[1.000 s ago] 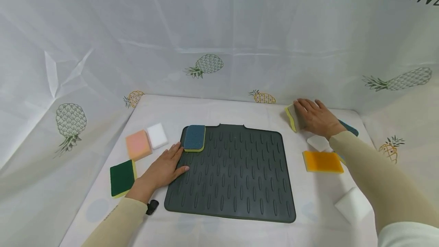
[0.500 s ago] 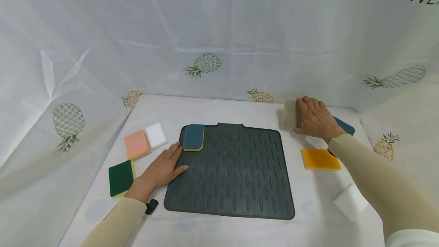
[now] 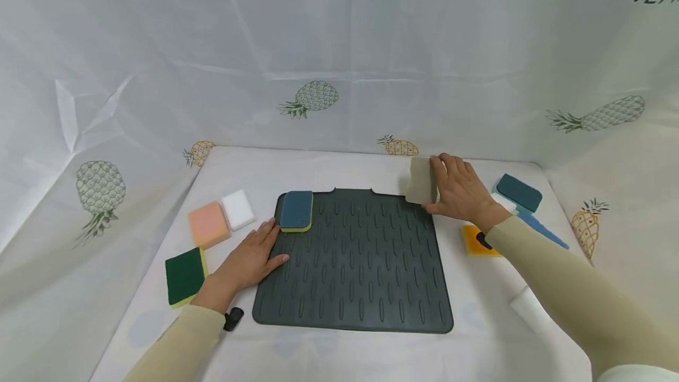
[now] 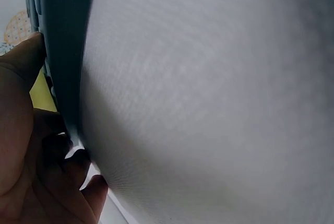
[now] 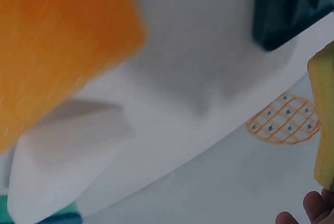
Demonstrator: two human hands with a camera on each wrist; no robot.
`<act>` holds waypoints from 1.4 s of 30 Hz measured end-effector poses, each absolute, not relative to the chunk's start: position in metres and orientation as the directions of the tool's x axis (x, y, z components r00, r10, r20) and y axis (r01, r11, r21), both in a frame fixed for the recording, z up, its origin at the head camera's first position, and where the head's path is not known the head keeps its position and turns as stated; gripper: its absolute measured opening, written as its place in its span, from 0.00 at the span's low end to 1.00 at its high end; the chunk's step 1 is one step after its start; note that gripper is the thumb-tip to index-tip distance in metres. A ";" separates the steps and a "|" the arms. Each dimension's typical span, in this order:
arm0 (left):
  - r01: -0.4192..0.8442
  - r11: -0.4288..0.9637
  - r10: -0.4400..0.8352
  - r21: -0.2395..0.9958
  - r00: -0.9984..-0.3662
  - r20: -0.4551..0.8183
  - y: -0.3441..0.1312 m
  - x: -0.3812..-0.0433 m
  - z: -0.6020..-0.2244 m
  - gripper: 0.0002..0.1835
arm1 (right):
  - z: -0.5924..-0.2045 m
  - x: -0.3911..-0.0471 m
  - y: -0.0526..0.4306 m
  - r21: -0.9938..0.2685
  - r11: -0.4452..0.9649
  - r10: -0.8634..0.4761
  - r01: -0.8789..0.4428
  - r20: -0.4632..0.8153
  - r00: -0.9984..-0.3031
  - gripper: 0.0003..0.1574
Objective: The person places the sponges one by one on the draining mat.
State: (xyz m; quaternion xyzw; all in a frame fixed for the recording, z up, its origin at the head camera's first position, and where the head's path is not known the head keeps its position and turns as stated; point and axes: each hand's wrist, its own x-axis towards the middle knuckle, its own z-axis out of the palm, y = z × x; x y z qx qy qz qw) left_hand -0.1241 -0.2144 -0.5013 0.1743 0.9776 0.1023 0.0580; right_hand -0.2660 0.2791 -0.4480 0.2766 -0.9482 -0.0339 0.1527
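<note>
My right hand (image 3: pixel 460 187) grips a sponge (image 3: pixel 420 181) by its right side, with a beige-grey face in the head view. It is at the far right corner of the dark ribbed mat (image 3: pixel 361 276). The right wrist view catches the same sponge's yellow side (image 5: pixel 323 125) at the right edge, fingertips below it. My left hand (image 3: pixel 246 264) lies with fingers extended on the mat's left edge, its fingertips beside a blue sponge with a yellow base (image 3: pixel 296 210). That blue sponge sits in the mat's far left corner.
At left lie a white sponge (image 3: pixel 238 209), a pink-orange sponge (image 3: pixel 208 224) and a green-and-yellow sponge (image 3: pixel 185 276). On the right are a dark blue sponge (image 3: pixel 518 192), a blue one (image 3: pixel 541 230), an orange sponge (image 3: pixel 474 239) and a white block (image 3: pixel 530 309), partly covered by the right arm.
My right hand has carried the gripped sponge leftward, from the far right of the table to the mat's far right corner. My left hand stays on the mat.
</note>
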 end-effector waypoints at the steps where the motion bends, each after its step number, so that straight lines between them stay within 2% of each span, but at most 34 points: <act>1: 0.333 0.918 0.356 0.218 -0.931 -0.077 -0.214 -0.124 -0.502 0.44 | -0.449 -0.263 0.275 0.141 0.842 -0.538 -0.520 0.276 -0.797 0.77; 11: 0.334 0.916 0.358 0.221 -0.931 -0.076 -0.216 -0.126 -0.503 0.44 | -0.454 -0.250 0.228 0.113 0.792 -0.601 -0.601 0.325 -0.731 0.73; 32: 0.345 0.913 0.369 0.219 -0.926 -0.079 -0.217 -0.126 -0.498 0.44 | -0.461 -0.235 0.140 0.007 0.748 -0.653 -0.663 0.180 -0.735 0.72; 42: 0.348 0.909 0.373 0.230 -0.925 -0.075 -0.218 -0.126 -0.501 0.44 | -0.470 -0.236 0.109 0.015 0.737 -0.672 -0.676 0.123 -0.730 0.72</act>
